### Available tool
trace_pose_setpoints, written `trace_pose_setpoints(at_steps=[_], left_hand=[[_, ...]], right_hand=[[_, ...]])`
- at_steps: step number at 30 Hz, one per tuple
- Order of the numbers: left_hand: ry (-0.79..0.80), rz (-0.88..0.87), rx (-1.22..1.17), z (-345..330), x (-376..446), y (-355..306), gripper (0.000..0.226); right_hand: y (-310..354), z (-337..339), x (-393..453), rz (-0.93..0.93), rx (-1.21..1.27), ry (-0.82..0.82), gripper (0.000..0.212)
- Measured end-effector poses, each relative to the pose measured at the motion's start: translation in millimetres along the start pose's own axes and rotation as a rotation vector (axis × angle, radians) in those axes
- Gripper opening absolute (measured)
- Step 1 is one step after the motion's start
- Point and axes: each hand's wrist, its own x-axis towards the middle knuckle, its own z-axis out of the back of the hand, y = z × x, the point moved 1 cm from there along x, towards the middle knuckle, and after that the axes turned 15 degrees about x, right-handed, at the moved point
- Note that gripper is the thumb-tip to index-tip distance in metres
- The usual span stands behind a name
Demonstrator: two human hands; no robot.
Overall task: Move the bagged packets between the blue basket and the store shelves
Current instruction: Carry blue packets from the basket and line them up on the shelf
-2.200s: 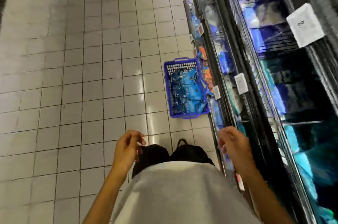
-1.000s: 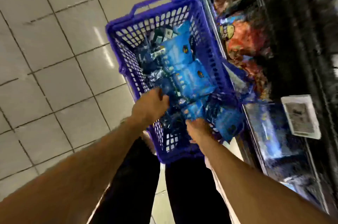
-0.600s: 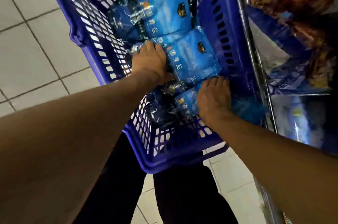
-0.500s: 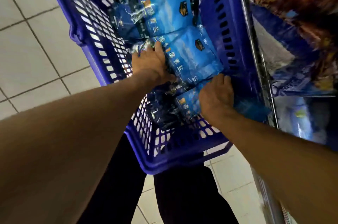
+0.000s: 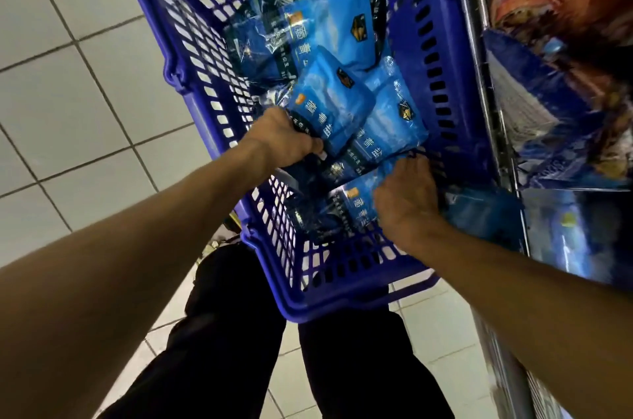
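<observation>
Hands reach down into the blue basket [image 5: 191,83], which stands on the tiled floor [image 5: 68,83] just beside the store shelf [image 5: 493,131]. The left hand [image 5: 284,139] grips the near left corner of a blue packet [image 5: 334,103]; its fingers are curled around the edge and its thumb lies on top. This packet is tilted, with its long axis running from the hand toward the far right corner of the basket. The right hand [image 5: 406,199] is curled over another packet [image 5: 358,202] at the near right corner of the basket, but its fingertips are hidden, so I cannot tell if it really holds it. A third packet [image 5: 387,131] lies between the two, partly under the first one. More packets [image 5: 335,21] fill the far half, overlapping each other. The far wall of the basket is cut off by the top edge. The bags on the shelf [image 5: 561,0] are blurred and hard to read.
</observation>
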Motion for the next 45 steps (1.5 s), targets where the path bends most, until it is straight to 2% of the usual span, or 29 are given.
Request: trace_pose_setpoints(at_steps=[3, 5, 7, 10, 13, 15, 18, 20, 21, 23, 25, 27, 29, 33, 36, 37, 38, 41, 43, 45], left_hand=[[-0.079, -0.023, -0.167, 13, -17, -11, 0.025], [-0.124, -0.045, -0.247, 22, -26, -19, 0.021], [-0.154, -0.073, -0.296, 31, -34, -25, 0.018], [-0.168, -0.104, -0.305, 39, -41, -27, 0.026], [-0.154, -0.122, -0.299, 41, -43, -21, 0.028], [-0.155, -0.122, -0.302, 39, -44, -17, 0.026], [-0.166, -0.116, -0.311, 33, -45, -11, 0.029], [-0.161, -0.114, -0.308, 30, -47, -9, 0.029], [-0.159, -0.114, -0.306, 29, -47, -8, 0.029], [-0.152, -0.12, -0.302, 28, -47, -7, 0.026], [-0.137, -0.126, -0.304, 27, -48, -6, 0.022], [-0.135, -0.135, -0.302, 26, -49, -5, 0.022], [-0.133, -0.136, -0.29, 26, -50, -5, 0.023], [-0.119, -0.135, -0.26, 24, -56, -5, 0.031], [-0.105, -0.117, -0.313, 24, -67, -9, 0.046], [-0.097, -0.109, -0.348, 25, -73, -10, 0.049], [-0.092, -0.111, -0.373, 27, -80, -11, 0.047], [-0.123, -0.108, -0.395, 35, -115, -12, 0.026], [-0.15, -0.078, -0.451, 44, -145, -10, 0.027], [-0.172, -0.058, -0.503, 55, -179, -8, 0.028]], right_hand=[[19, 22, -16, 0.206, 0.099, -0.154, 0.036], [36, 30, -22, 0.371, 0.143, -0.284, 0.05], [48, 30, -22, 0.493, 0.203, -0.319, 0.065], [51, 29, -22, 0.551, 0.37, -0.318, 0.068], [55, 23, -27, 0.451, 0.702, -0.413, 0.043], [62, 22, -27, 0.329, 0.81, -0.521, 0.03], [71, 25, -20, 0.045, 0.92, -0.64, 0.032], [78, 29, -13, -0.127, 0.958, -0.652, 0.04], [80, 31, -9, -0.23, 0.981, -0.639, 0.05], [79, 31, -3, -0.541, 1.163, -0.586, 0.082], [77, 23, 2, -0.862, 1.469, -0.428, 0.117], [73, 11, 4, -1.015, 1.806, -0.248, 0.13], [71, -5, 4, -0.946, 2.09, -0.173, 0.119], [55, -25, -3, -0.728, 2.213, -0.092, 0.1], [37, -29, -15, -0.584, 2.322, -0.083, 0.054], [33, -29, -22, -0.544, 2.365, -0.064, 0.049], [29, -27, -31, -0.514, 2.422, -0.036, 0.052], [19, -12, -65, -0.491, 2.65, 0.016, 0.077], [13, 1, -93, -0.553, 2.832, 0.072, 0.092], [7, 18, -126, -0.554, 2.97, 0.109, 0.075]])
